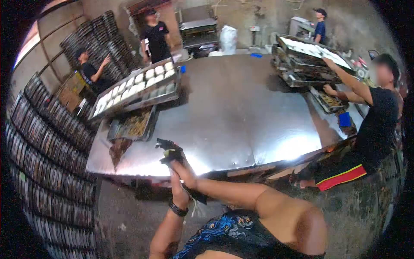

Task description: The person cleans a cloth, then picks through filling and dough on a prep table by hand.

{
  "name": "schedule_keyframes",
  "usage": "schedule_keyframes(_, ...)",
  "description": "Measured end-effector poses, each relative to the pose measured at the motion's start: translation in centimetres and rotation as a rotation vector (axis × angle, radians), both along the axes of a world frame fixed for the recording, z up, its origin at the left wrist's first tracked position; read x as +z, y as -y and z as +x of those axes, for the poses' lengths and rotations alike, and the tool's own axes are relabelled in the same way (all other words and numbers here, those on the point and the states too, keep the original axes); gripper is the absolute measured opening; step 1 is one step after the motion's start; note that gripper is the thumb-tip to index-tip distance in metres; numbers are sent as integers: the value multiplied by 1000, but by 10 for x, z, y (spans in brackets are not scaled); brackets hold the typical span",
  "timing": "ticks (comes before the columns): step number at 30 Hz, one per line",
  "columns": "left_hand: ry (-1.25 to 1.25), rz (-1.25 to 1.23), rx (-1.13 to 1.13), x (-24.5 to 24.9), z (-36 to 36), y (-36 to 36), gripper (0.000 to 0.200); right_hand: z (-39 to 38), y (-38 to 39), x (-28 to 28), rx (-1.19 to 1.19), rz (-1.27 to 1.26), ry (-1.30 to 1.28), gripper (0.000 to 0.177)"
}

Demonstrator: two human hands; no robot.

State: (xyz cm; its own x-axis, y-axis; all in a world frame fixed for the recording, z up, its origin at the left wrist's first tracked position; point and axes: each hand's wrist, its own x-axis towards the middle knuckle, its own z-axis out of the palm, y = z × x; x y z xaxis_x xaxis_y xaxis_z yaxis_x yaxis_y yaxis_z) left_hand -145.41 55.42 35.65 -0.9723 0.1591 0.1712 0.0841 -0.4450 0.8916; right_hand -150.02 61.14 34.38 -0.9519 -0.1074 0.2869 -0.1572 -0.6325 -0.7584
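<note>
My left hand (178,193), with a dark band on its wrist, points upward in front of my body. Pressed against it, my right hand (186,173) reaches in from the right. Both hands are closed around a bunched black cloth (171,152) with a small yellow-green patch; it sticks out beyond the fingertips. Some of the left fingers are hidden behind the right hand. A dark flap (201,199) and pale strings (197,209) hang below the hands. The cloth's exact kind is too blurred to tell.
A metal table (224,116) lies ahead. On its left, a tray of white dough pieces (133,85) tops another tray. Stacked trays (297,64) stand right, beside a co-worker (379,112) reaching into them. Tray racks (51,181) line the left. Several other people stand farther back.
</note>
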Motion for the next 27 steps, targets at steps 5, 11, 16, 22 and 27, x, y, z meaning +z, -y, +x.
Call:
schedule_keyframes(5, -47, -184, 202, -2, -33, -11, 58, -21, -20, 6, -153, 481, -359, 48)
schedule_keyframes(11, -12, -73, 505, 5, -45, 38, 48, -16, 30, 14, -65, 852, -323, 55)
schedule_keyframes(16, 50, 5, 601, -32, -76, 153, 33, -14, 97, 18, 133, 885, -458, 82)
schedule_keyframes(22, 186, 509, 261, -4, -68, 272, 47, -40, 156, 50, 748, 356, -385, 65)
schedule_keyframes(27, 214, 768, -299, 12, -51, 280, 49, -51, 201, 63, 1339, -598, 201, 72)
